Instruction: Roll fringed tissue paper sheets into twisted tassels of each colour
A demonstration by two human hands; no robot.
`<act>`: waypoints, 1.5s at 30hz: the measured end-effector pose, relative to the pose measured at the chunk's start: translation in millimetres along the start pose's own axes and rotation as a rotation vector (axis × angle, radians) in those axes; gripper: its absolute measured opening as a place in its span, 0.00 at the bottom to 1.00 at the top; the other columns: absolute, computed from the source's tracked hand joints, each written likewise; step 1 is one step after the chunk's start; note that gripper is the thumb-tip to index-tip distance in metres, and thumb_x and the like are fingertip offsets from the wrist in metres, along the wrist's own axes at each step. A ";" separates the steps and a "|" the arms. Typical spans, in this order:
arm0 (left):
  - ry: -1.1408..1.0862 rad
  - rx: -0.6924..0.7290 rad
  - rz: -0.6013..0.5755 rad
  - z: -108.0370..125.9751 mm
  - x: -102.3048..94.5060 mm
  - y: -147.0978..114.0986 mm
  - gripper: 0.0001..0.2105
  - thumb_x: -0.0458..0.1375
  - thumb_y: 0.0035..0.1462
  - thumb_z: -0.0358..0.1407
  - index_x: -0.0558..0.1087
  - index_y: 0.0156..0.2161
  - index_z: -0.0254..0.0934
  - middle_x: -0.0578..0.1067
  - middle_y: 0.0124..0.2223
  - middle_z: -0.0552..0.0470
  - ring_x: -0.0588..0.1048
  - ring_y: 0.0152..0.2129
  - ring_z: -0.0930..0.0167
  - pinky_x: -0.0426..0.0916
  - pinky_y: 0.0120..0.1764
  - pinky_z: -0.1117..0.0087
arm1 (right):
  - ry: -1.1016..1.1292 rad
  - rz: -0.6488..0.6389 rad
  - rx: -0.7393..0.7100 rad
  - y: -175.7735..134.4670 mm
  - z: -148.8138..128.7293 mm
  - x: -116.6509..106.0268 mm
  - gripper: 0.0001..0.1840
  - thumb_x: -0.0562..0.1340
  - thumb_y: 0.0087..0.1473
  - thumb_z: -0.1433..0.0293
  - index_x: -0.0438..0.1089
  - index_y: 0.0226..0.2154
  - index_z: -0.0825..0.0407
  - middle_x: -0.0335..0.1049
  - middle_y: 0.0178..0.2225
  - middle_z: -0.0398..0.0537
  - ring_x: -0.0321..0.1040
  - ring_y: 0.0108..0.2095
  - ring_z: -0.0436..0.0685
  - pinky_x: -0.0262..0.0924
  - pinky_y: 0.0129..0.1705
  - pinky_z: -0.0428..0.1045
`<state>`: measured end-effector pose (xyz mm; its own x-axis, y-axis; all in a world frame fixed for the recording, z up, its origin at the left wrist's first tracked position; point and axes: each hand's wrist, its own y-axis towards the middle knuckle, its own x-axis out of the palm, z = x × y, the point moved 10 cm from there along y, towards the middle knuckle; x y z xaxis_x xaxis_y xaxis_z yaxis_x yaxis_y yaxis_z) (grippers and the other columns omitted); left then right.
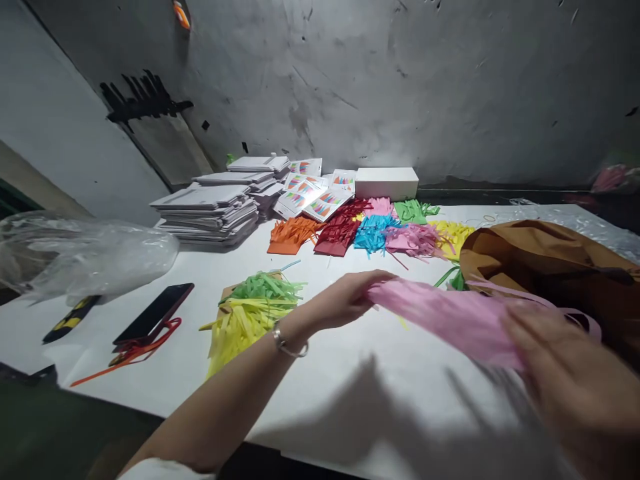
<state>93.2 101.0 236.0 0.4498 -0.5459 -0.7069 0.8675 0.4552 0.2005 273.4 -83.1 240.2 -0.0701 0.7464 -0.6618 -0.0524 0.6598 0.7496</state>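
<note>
A bundle of pink tissue-paper fringe stretches between my two hands above the white table. My left hand, with a bracelet at the wrist, is closed around its left end. My right hand is blurred, its fingers closed over the strips at the right end. To the left, a yellow and green fringe bundle lies on a piece of brown card. Beyond my hands sit more fringe bundles: orange, dark red, blue, pink, green and yellow.
Stacks of white flat packs and printed cards stand near the wall beside a white box. A brown bag is at right. Left are clear plastic, a phone and a black-and-yellow cutter.
</note>
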 end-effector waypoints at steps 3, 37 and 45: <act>0.349 -0.040 0.029 -20.7 -18.0 -48.2 0.23 0.48 0.61 0.21 0.69 0.58 0.37 0.78 0.51 0.43 0.75 0.48 0.64 0.69 0.52 0.60 | 0.099 -0.068 -0.318 -48.4 -82.6 45.5 0.26 0.50 0.63 0.79 0.66 0.61 0.54 0.67 0.61 0.55 0.60 0.64 0.64 0.56 0.64 0.61; 0.180 -0.116 0.177 -21.6 129.4 -140.0 0.13 0.54 0.65 0.27 0.71 0.53 0.37 0.76 0.56 0.43 0.71 0.57 0.62 0.68 0.59 0.56 | 0.396 -0.242 -0.274 -68.1 -142.5 89.6 0.15 0.54 0.62 0.80 0.73 0.45 0.55 0.80 0.44 0.49 0.76 0.47 0.58 0.65 0.57 0.56; 0.162 -0.178 0.119 -29.9 124.1 -136.9 0.13 0.53 0.63 0.23 0.72 0.49 0.38 0.79 0.48 0.46 0.74 0.46 0.63 0.70 0.50 0.59 | 0.508 -0.415 -0.049 -84.2 -117.1 109.7 0.10 0.57 0.65 0.75 0.70 0.47 0.51 0.77 0.41 0.49 0.73 0.46 0.59 0.64 0.50 0.55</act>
<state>23.8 -8.0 100.5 0.4944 -0.3680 -0.7875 0.7532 0.6336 0.1768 153.5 -67.0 105.3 -0.4952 0.2891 -0.8193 -0.2209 0.8701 0.4405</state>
